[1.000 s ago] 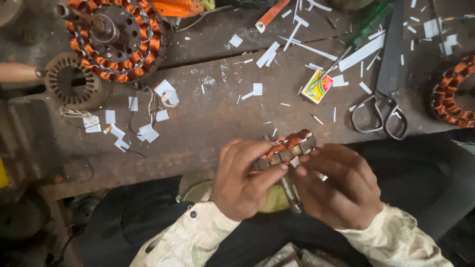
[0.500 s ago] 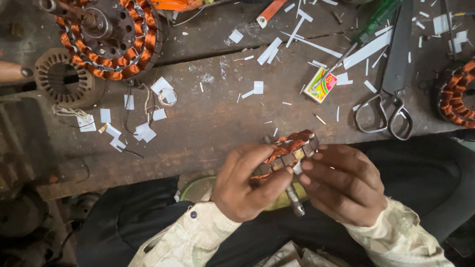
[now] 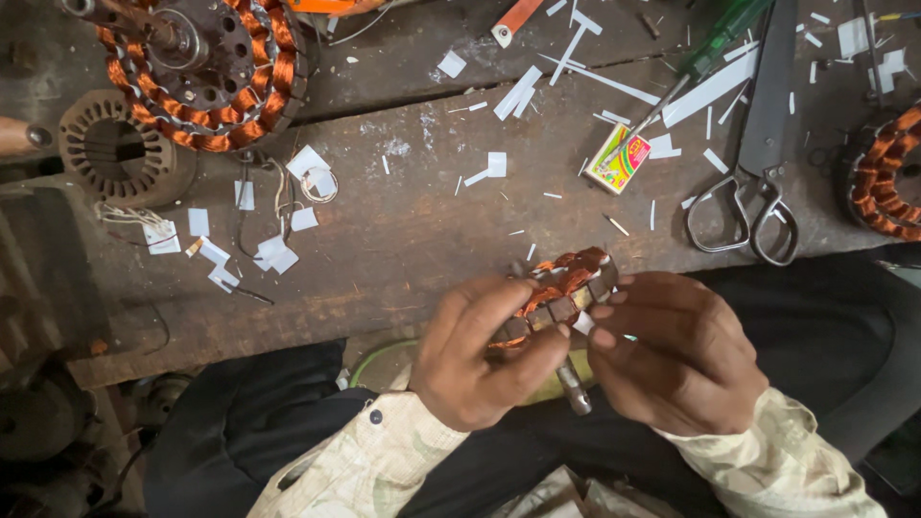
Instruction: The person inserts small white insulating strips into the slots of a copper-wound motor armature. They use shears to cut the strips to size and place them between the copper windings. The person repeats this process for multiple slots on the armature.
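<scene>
Both hands work at the near edge of the desk, over the person's lap. The left hand has its grip clamped on a small stator with copper windings, fingers curled over its near side and thumb beneath. The right hand closes its fingertips on the same stator from the other side, pinching what appears to be a small white slip at the core's edge; the view there is too tight to be sure. A metal shaft projects downward between the two hands.

On the desk, a small rectangular box lies flat, right of centre, with a yellow face, red panel and green edge. A green-handled screwdriver lies diagonally, its tip touching the box. Scissors lie to the right, handles toward the person, blades pointing away.

A large wound stator with orange-copper coils sits at the far left. A bare core rests just beside it, nearer the left edge. Another copper-wound stator is cut by the right edge of the view.

White paper scraps, square pieces and thin strips, are scattered across the desk, thickest at the left below the large stator and along the far right. An orange handle lies at the top centre.
</scene>
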